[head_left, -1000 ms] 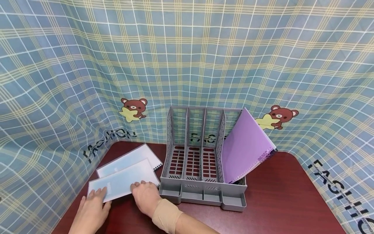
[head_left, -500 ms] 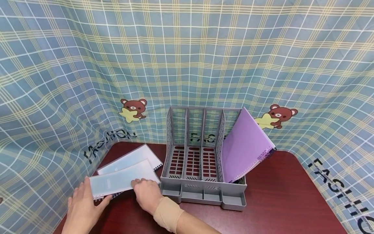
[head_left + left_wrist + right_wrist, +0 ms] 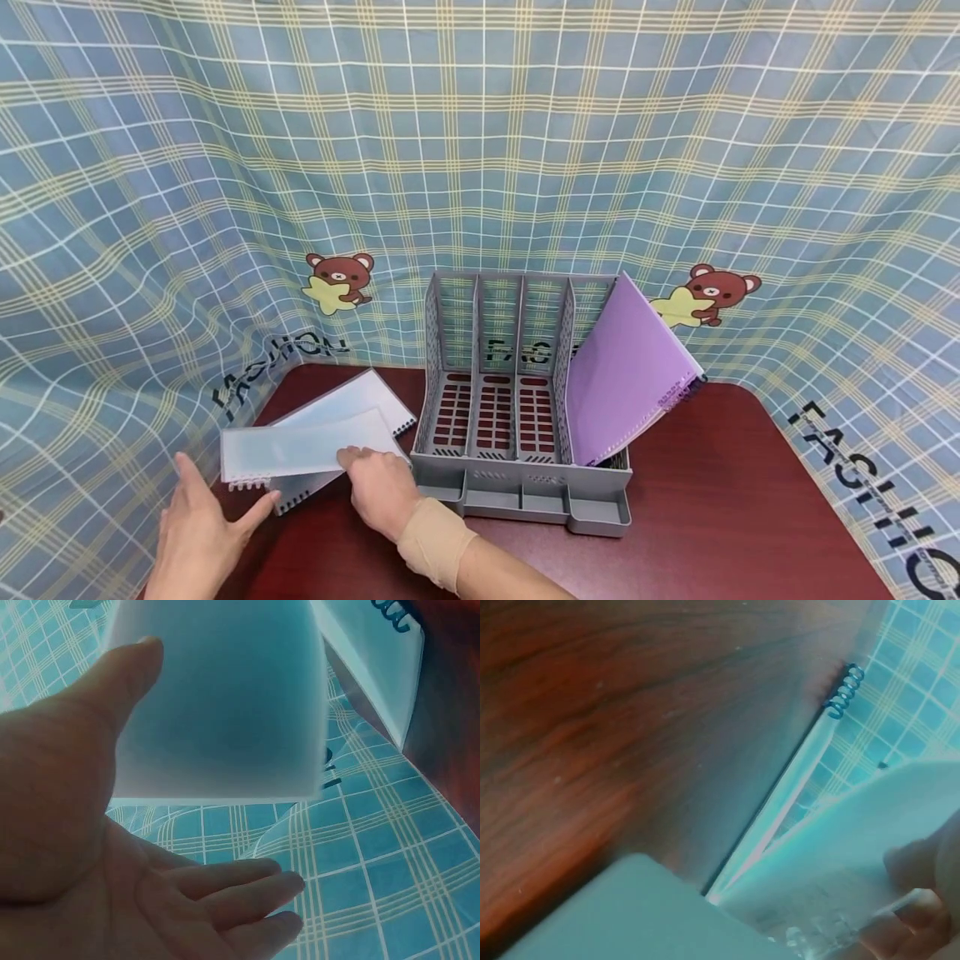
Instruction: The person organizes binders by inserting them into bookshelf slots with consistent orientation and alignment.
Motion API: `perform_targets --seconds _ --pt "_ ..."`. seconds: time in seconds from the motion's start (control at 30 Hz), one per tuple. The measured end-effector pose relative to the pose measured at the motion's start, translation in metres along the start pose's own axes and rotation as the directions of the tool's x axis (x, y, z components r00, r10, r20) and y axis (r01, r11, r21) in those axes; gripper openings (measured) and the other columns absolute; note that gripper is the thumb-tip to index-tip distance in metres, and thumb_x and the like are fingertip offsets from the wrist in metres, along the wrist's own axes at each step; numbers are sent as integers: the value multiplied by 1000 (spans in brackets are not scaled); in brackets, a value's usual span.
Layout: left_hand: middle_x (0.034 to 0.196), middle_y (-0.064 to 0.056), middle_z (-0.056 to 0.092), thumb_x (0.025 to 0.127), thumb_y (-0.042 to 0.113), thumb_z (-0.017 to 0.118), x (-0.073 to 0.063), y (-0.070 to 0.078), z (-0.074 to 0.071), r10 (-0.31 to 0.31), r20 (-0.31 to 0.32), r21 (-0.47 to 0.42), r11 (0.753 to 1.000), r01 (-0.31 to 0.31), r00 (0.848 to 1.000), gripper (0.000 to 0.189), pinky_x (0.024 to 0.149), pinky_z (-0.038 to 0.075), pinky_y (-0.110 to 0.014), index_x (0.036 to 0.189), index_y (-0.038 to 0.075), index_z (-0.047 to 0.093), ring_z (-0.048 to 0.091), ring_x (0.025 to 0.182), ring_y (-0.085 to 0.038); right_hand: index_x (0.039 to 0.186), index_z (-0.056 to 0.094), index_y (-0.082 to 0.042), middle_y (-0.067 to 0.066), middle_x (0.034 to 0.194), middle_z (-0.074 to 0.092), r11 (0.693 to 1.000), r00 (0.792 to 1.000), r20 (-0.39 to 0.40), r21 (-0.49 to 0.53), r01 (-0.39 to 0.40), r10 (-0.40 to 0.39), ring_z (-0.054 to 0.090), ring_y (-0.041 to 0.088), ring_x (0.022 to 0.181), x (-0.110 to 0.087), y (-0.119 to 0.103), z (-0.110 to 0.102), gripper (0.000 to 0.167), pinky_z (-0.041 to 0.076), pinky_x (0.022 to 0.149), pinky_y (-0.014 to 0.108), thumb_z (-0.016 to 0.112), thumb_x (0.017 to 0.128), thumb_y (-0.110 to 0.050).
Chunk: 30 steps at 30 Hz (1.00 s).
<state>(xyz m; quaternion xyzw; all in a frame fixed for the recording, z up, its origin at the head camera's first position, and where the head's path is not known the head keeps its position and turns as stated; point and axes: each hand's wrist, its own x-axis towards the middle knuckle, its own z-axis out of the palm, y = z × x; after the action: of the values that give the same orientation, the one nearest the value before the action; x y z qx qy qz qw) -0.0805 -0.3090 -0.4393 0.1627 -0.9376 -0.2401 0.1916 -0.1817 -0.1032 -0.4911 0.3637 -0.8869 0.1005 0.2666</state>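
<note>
A pale blue spiral notebook (image 3: 300, 450) with a translucent cover is gripped at its near edge, toward the right end, by my right hand (image 3: 382, 490). Its left end is raised, showing a light coil below. In the right wrist view, the thumb and curled fingers (image 3: 911, 919) are at the notebook's edge. My left hand (image 3: 198, 521) is just off the raised end, thumb and fingers spread, holding nothing; in the left wrist view the notebook (image 3: 217, 712) overlaps the space beyond the thumb. Another pale notebook (image 3: 367, 396) lies partly beneath, with dark coils showing.
A grey file organizer (image 3: 522, 471) with upright dividers and small front trays stands right of the notebooks. A purple spiral notebook (image 3: 630, 375) leans out of its rightmost slot. A dark red table (image 3: 712, 500) lies below, and a plaid curtain (image 3: 480, 167) hangs behind and at both sides.
My left hand has left the notebook, moving left and toward me, its fingers spreading. The upper notebook's left end has risen and swung away from me; the right hand keeps its grip.
</note>
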Motion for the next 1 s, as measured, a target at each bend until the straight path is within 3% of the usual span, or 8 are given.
perform_targets --seconds 0.23,0.53,0.7,0.77,0.87,1.0 --pt "140 -59 27 89 53 77 4 5 3 -95 120 13 995 94 988 133 94 39 -74 152 -21 -14 37 125 -72 117 71 -22 -11 124 74 993 997 -58 102 -51 58 76 10 92 3 2 -3 35 59 64 24 73 86 -7" --pt "146 -56 21 93 53 72 10 5 11 -66 178 28 998 62 982 126 99 36 -75 150 -26 -7 31 130 -70 131 67 -19 -7 132 71 975 986 -138 212 -61 92 77 14 91 10 8 -15 38 61 66 28 65 95 -6" --pt "136 -52 35 92 44 77 11 6 13 3 135 4 1000 -3 991 113 93 38 -76 149 -28 11 39 123 -69 135 66 -21 -7 130 72 961 978 -171 267 -72 121 75 10 98 11 10 -24 41 60 74 24 64 97 -6" --pt "132 -49 37 92 45 77 12 6 13 7 147 8 1000 -8 989 111 91 39 -76 148 -28 14 41 119 -69 136 66 -21 -7 128 73 954 974 -185 293 -70 129 75 9 100 11 11 -28 42 60 76 23 64 97 -5" --pt "134 -50 32 95 53 70 16 7 12 -20 218 45 999 11 976 114 92 39 -76 147 -30 11 39 119 -70 137 66 -22 -6 125 74 939 970 -200 337 -66 140 75 8 98 11 12 -34 44 59 78 21 63 97 -5" --pt "136 -49 29 96 60 65 18 7 13 -33 247 69 997 16 969 117 93 38 -75 148 -29 9 37 121 -70 141 65 -23 -6 122 75 916 962 -213 395 -75 171 74 5 88 11 14 -46 44 57 74 16 62 99 -7"
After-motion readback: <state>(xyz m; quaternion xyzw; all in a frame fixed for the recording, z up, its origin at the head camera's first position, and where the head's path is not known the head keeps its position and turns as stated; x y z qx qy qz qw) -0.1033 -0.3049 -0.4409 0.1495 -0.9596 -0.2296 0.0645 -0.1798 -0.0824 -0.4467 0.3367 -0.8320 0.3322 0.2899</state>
